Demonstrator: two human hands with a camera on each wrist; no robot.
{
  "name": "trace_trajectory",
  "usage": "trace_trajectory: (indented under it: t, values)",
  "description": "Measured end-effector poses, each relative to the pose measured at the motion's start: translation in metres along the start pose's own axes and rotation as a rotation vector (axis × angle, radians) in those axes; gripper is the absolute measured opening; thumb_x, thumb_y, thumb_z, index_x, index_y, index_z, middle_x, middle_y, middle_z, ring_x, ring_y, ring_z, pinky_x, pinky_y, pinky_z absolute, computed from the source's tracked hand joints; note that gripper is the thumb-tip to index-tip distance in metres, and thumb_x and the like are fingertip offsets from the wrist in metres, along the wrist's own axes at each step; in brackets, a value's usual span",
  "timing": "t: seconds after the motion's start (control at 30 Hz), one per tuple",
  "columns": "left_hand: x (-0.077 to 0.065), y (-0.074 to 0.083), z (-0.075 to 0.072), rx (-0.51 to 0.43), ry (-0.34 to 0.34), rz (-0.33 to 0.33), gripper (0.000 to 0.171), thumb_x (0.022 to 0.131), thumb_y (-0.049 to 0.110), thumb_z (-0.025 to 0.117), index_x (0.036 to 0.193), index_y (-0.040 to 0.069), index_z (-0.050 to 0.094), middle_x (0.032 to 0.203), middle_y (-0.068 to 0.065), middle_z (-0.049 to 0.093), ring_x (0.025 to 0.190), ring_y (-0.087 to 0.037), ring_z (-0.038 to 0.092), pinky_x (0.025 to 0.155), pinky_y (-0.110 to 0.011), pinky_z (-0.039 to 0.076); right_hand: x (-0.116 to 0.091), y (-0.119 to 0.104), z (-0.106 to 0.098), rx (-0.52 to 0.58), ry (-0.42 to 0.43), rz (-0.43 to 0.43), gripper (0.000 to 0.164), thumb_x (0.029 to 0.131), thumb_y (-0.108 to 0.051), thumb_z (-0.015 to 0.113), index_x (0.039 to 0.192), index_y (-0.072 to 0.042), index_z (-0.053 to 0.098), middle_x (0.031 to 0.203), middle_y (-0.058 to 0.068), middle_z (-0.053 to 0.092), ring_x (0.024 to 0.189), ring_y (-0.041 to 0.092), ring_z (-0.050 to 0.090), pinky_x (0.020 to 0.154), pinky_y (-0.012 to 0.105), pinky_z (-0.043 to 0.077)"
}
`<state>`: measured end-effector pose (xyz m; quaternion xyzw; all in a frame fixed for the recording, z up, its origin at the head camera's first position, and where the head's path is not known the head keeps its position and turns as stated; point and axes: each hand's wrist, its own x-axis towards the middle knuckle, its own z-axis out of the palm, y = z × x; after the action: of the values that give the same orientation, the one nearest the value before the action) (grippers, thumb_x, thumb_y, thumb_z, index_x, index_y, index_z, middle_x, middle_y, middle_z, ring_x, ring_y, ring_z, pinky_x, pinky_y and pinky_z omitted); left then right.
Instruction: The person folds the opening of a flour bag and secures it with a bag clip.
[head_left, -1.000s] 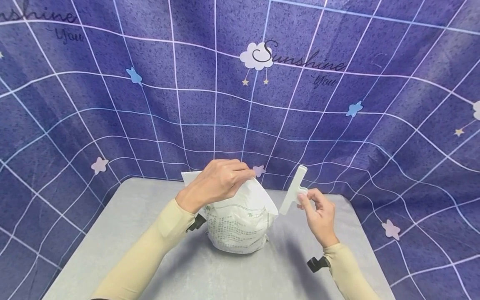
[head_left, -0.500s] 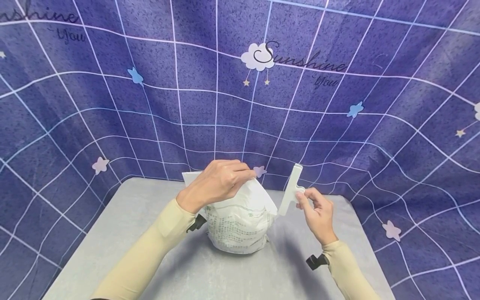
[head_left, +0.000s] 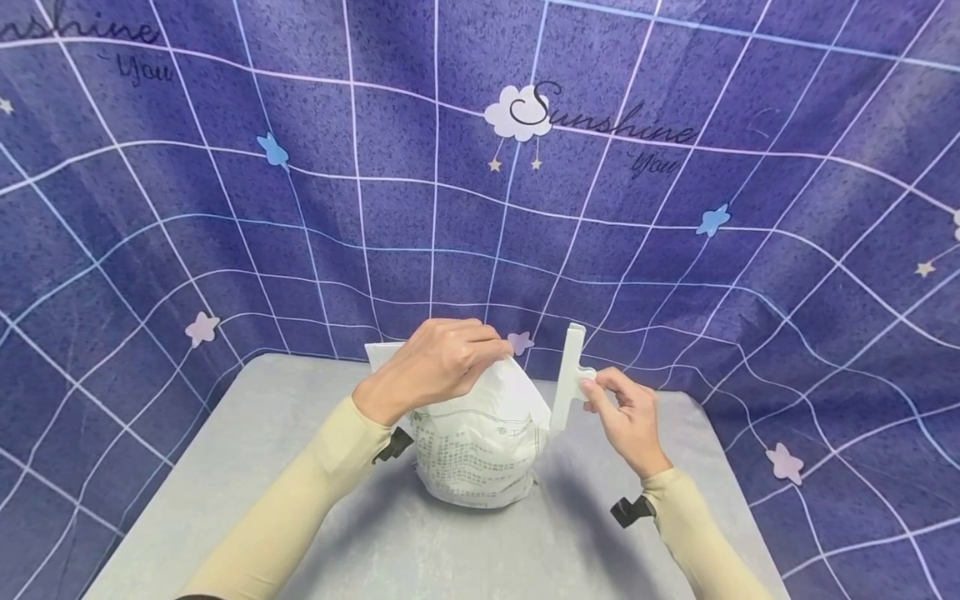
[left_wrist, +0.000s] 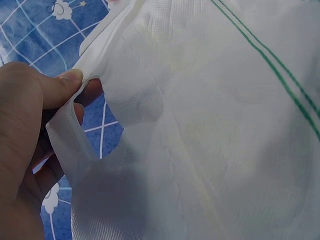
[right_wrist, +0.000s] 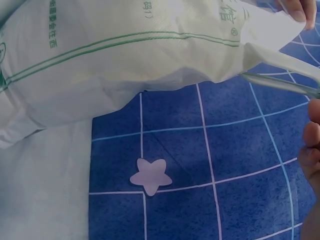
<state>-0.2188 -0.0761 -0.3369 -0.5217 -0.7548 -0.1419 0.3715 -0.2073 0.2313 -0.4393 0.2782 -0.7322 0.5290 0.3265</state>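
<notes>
A white carrier bag (head_left: 476, 458) with green print stands on the table, full and rounded at the bottom. My left hand (head_left: 442, 358) pinches its gathered top between thumb and fingers. In the left wrist view, a cut-out handle opening shows in the bag (left_wrist: 200, 125) just below that pinch. Thumb and fingers of my right hand (head_left: 626, 417) hold a long white bag clip (head_left: 568, 379) by its tab. The clip stands nearly upright, its lower end right at the bag's right top corner. In the right wrist view, the clip (right_wrist: 280, 85) reaches in beside the bag's edge.
A grey cloth-covered table (head_left: 315, 517) lies under the bag. Close behind and along both sides hangs a blue curtain (head_left: 420, 208) with a grid, stars and clouds. Black camera mounts (head_left: 632, 511) sit on both wrists.
My right hand has moved left, bringing the clip to the bag's right edge and turning it more upright. The left hand and the bag have stayed in place.
</notes>
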Motion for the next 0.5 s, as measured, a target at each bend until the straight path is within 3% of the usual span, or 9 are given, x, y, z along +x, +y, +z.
trace_trajectory:
  t: [0.5]
  values:
    - [0.0003, 0.0, -0.002, -0.017, -0.026, -0.019, 0.016, 0.102, 0.005, 0.07, 0.11, 0.011, 0.082, 0.091, 0.003, 0.075, 0.074, -0.011, 0.067, 0.063, -0.02, 0.057, 0.0104, 0.0038, 0.0047, 0.014, -0.088, -0.026, 0.023, 0.086, 0.021, 0.073, 0.082, -0.001, 0.069, 0.075, 0.015, 0.073, 0.064, 0.001, 0.068, 0.06, 0.019, 0.06]
